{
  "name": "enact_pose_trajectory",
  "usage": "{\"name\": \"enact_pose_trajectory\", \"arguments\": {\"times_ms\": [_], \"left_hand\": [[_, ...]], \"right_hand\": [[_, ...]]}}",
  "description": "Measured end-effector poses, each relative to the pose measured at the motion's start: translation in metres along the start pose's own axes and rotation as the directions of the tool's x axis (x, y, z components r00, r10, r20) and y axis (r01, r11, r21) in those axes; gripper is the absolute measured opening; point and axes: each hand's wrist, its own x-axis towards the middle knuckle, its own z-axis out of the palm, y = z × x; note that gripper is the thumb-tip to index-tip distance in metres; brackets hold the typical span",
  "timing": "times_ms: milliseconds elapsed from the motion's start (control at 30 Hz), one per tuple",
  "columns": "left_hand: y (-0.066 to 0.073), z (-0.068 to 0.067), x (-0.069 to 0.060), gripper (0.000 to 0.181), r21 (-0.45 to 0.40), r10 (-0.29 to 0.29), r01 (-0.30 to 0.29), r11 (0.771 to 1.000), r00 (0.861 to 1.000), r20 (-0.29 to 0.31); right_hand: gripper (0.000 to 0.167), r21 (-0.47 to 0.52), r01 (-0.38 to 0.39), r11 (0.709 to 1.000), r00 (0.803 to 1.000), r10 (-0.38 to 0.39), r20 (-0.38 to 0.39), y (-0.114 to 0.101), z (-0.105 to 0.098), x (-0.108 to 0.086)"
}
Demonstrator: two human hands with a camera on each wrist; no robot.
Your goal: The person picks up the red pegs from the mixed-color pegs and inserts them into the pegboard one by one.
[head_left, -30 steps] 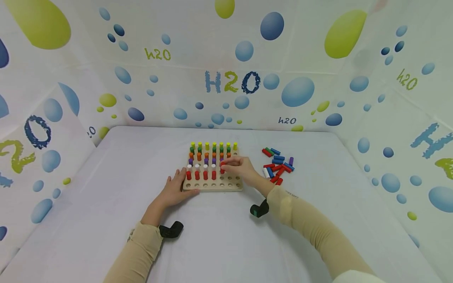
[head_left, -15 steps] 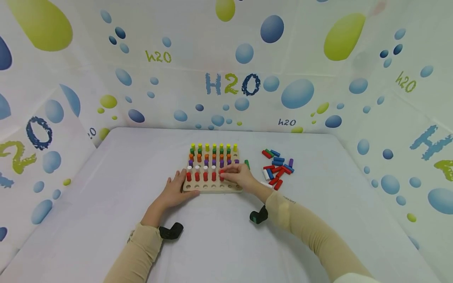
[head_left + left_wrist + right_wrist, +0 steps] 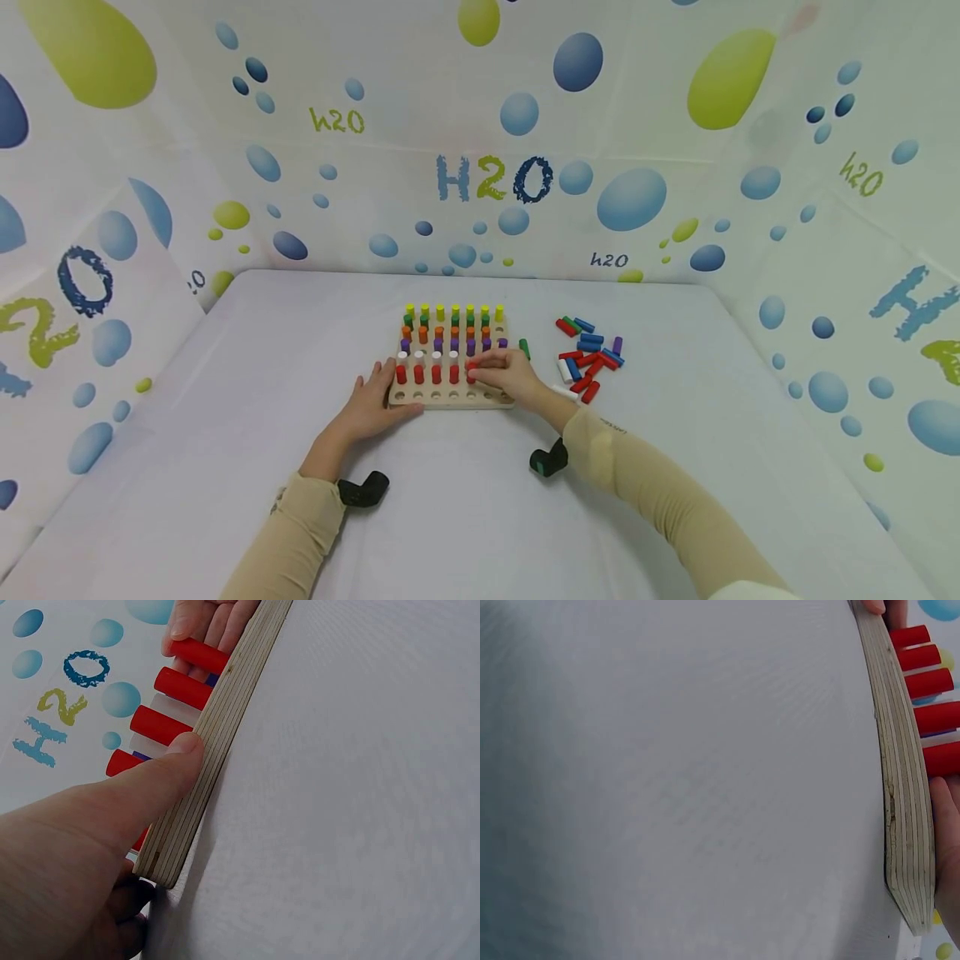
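Note:
A wooden pegboard [image 3: 457, 406] lies on the table with upright rows of yellow, green, orange, purple, white and red pegs. At its front left corner, my left hand [image 3: 369, 408] grips the board, thumb along the front edge and fingers at the left side. The layered plywood edge [image 3: 202, 765] lies under that thumb in the left wrist view. Thumb and fingers of my right hand [image 3: 513, 377] pinch a red peg [image 3: 471, 372], which stands upright at the right end of the red row. This red peg [image 3: 941, 757] also shows in the right wrist view, with its base at the board.
Right of the board lies a loose pile of red, blue, green, white and purple pegs [image 3: 591, 358]. A green peg [image 3: 523, 348] lies by the board's right edge, and a white peg [image 3: 564, 392] lies partly behind the right wrist. Holes show along the front row.
The red peg and my right hand have come down slightly into line with the red row, uncovering purple pegs and the green peg. My left hand stays at the board's corner.

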Motion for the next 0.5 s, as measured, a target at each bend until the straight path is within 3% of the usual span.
{"name": "enact_pose_trajectory", "arguments": {"times_ms": [500], "left_hand": [[0.0005,-0.0005,0.0002,0.101,0.001,-0.004,0.004,1.000,1.000,0.000]], "right_hand": [[0.026,0.003,0.012,1.000,1.000,-0.012,0.011,-0.0011,0.0023,0.0006]]}}
